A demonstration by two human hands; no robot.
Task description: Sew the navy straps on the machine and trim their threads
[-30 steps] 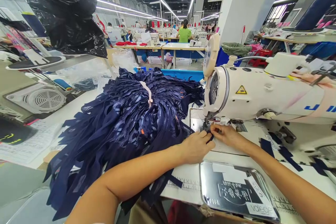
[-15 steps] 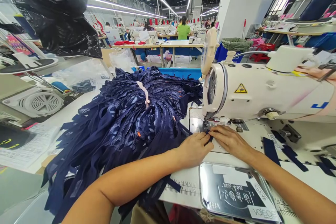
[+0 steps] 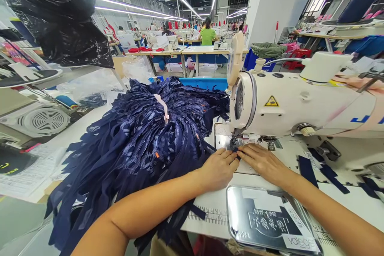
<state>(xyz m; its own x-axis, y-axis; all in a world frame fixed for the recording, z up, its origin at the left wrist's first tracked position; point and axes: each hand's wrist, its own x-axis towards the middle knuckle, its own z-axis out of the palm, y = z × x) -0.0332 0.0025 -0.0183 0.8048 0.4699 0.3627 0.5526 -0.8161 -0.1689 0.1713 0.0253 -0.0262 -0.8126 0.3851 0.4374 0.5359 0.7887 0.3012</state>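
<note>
At the sewing machine (image 3: 270,100), both my hands are close together just in front of the needle area. My left hand (image 3: 219,170) has its fingers bent and pressed together on a small navy fabric strip (image 3: 237,154). From the other side, my right hand (image 3: 262,162) holds the same strip under its fingertips. Most of the strip is covered by my fingers, and its far end lies by the presser foot (image 3: 233,143). Left of my hands spreads a large bundle of navy fabric strips (image 3: 144,140), tied with a pale pink band (image 3: 162,106).
A metal tin lid (image 3: 267,218) with labels lies in front of my right hand, beside a printed ruler (image 3: 210,217). Loose navy pieces (image 3: 307,170) are on the right of the machine bed. Black plastic (image 3: 69,20) hangs upper left. A person in green (image 3: 207,36) sits far ahead.
Both hands have edged slightly toward the needle with the strip, and less of it shows between my fingers. The whole view has shifted a little.
</note>
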